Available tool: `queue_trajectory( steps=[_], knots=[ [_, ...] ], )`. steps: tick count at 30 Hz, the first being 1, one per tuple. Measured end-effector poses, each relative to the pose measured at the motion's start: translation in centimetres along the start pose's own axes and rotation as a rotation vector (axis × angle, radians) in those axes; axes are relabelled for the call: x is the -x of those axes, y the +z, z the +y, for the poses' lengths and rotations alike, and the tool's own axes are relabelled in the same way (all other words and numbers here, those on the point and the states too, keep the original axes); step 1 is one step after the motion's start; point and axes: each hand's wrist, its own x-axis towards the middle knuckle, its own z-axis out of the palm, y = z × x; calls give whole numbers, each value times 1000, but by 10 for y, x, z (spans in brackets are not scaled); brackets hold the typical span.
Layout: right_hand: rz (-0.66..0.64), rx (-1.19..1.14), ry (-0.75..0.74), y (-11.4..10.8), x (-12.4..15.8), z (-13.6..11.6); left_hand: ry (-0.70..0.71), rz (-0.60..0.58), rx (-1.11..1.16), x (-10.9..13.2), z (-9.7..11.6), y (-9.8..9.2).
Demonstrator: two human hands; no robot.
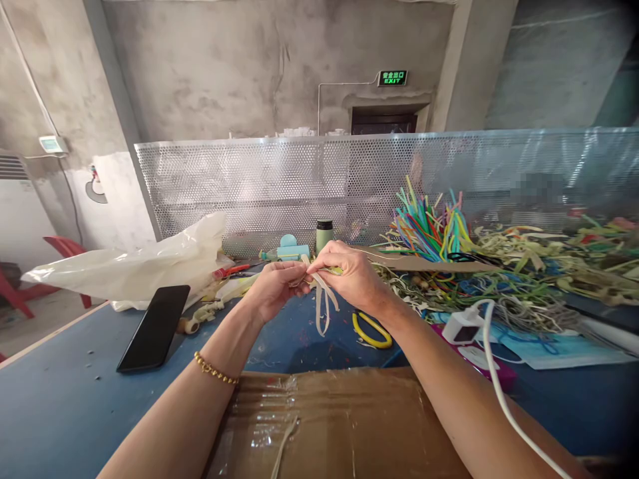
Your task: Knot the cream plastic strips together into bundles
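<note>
A thin off-white cord (322, 309) hangs in a loop with a loose end from between my two hands, above the blue table (289, 346). My left hand (282, 285) pinches it, fingers curled inward. Right beside it, my right hand (347, 269) is closed with thumb and index finger on the same cord; the fingertips of both hands meet. The exact crossing of the strands is hidden by my fingers. Below my right hand lies a yellow loop-shaped handle (372, 330). A brown cardboard box (344, 419) stands under my forearms, with another pale cord (284, 446) on top.
A black phone (154, 327) and a whitish plastic bag (134, 263) lie left. A green bottle (324, 234) stands behind my hands. Colourful cords (432, 223) and tangled scraps (514, 279) fill the right. A white charger (463, 326) trails a cable. Perforated metal (259, 186) borders the back.
</note>
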Motion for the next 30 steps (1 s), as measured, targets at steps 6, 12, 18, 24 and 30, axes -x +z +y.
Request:
queue_trajectory(
  steps=[6,12,18,24,30],
  knots=[
    [4,14,-9,0,0,4,-17,1,25,0,2,2],
    [13,8,-8,0,0,5,-27,14,30,1,3,4],
    [11,-5,8,-1,-1,3,-4,-22,43,1,3,2],
    [26,-81,50,-1,0,2,-9,-26,53,2,3,2],
    [14,-134,66,-1,1,3,2,-2,17,3,3,1]
  ],
)
